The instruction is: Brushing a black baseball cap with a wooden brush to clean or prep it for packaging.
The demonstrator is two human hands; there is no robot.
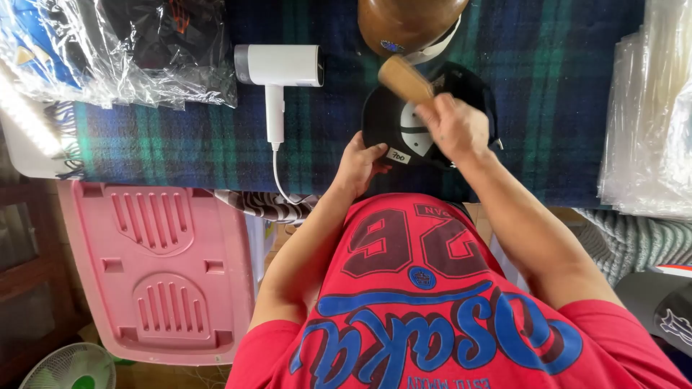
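Note:
A black cap [404, 126] with a white emblem lies on the blue-green plaid cloth [180, 144] covering the table. My left hand [358, 164] grips the cap's near left edge, beside a small white sticker. My right hand [454, 126] is over the cap, closed around a wooden tool [405, 78] that slants up to the left; the tool looks motion-blurred. A brown rounded wooden form [407, 23] stands just behind the cap.
A white hair dryer [280, 72] lies left of the cap, its cord running off the table edge. Plastic-wrapped items [115, 43] sit at back left, and clear bags [649, 115] are stacked at right. A pink plastic stool [158, 266] and a fan [68, 367] are below left.

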